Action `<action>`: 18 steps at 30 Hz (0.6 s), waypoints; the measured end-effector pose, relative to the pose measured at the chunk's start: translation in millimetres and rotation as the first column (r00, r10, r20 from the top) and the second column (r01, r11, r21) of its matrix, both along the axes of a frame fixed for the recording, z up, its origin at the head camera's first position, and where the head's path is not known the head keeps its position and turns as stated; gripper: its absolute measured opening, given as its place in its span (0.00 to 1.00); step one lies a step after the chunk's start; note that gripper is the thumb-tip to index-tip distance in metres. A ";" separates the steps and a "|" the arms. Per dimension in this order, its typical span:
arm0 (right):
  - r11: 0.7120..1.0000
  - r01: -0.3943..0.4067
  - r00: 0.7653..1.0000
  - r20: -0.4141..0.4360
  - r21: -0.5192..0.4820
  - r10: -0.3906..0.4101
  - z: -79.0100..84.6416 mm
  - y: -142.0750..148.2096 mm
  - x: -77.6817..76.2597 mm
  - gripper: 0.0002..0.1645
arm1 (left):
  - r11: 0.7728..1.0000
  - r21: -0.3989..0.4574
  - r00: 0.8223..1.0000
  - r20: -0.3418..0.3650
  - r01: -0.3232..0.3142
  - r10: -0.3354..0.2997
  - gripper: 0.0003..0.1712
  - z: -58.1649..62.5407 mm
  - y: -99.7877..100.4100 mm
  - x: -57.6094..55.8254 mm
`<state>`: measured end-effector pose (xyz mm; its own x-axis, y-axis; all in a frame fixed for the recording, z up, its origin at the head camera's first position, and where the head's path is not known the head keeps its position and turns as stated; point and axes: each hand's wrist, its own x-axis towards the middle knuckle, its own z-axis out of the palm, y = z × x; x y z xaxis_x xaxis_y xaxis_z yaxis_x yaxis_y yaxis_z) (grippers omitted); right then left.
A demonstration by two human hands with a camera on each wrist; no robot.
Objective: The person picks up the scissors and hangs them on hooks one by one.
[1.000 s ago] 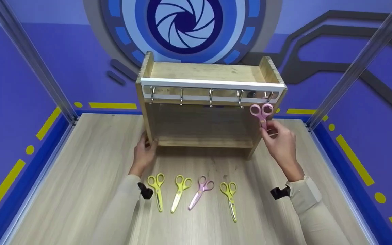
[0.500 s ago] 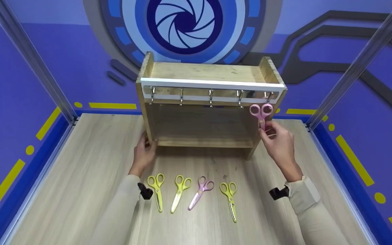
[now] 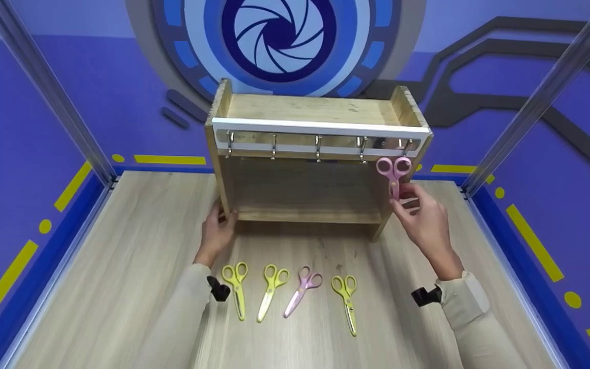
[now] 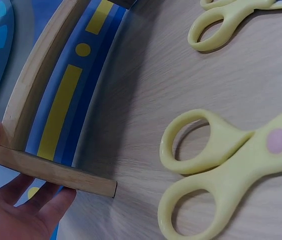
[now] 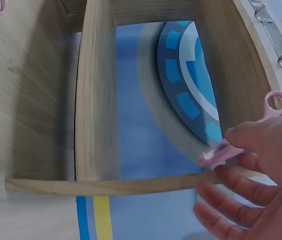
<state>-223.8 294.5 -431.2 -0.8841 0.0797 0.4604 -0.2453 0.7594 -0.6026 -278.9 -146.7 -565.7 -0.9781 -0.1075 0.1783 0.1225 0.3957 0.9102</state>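
Observation:
A wooden shelf (image 3: 308, 215) stands upright, with a white rail (image 3: 295, 124) of metal hooks across its upper front. My left hand (image 3: 216, 233) grips the lower part of its left side panel (image 4: 56, 170), thumb on one face and fingers on the other. Pink scissors (image 3: 394, 174) are upright at the rightmost hook, handle rings up; whether a ring is over the hook I cannot tell. My right hand (image 3: 424, 220) pinches their blade end between thumb and fingers. In the right wrist view, the pink scissors (image 5: 214, 156) partly hide behind that hand (image 5: 261, 175).
On the tabletop before the shelf lie yellow scissors (image 3: 234, 289), second yellow scissors (image 3: 271, 292), pink scissors (image 3: 302, 290) and further yellow scissors (image 3: 345, 302). Metal posts (image 3: 541, 97) and blue printed walls (image 3: 556, 169) enclose the table (image 3: 121, 287).
My right hand has slid slightly down and right along the pink scissors, showing a little more of their blade end. The scissors barely move; the left hand keeps its place on the shelf.

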 end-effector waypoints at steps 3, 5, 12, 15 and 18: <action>0.999 0.013 0.998 0.060 0.039 -0.016 -1.8 3.6 7.2 0.30 | 1.000 0.005 1.000 0.013 0.005 -0.005 0.34 0.6 -0.4 0.1; 0.998 0.021 0.994 0.107 0.063 -0.028 -4.7 6.0 12.9 0.37 | 1.000 0.012 1.000 0.023 0.008 -0.008 0.34 0.5 -0.9 0.0; 0.996 0.017 0.982 0.188 0.090 -0.034 -33.4 11.6 31.4 0.52 | 0.999 0.024 0.999 0.029 0.022 -0.023 0.35 1.4 -0.9 -1.1; 0.995 0.006 0.979 0.202 0.101 -0.026 -50.5 10.0 37.5 0.54 | 0.999 0.027 0.999 0.032 0.027 -0.027 0.35 1.2 -0.7 -0.5; 0.993 -0.018 0.973 0.232 0.116 -0.009 -67.2 5.7 44.1 0.53 | 0.999 0.033 0.999 0.033 0.024 -0.025 0.35 0.7 -0.8 0.2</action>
<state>-179.8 300.2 -498.4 -0.9681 0.0334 0.2483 -0.1129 0.8267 -0.5512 -278.7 -147.5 -565.0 -0.9858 -0.0883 0.1429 0.1017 0.3634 0.9261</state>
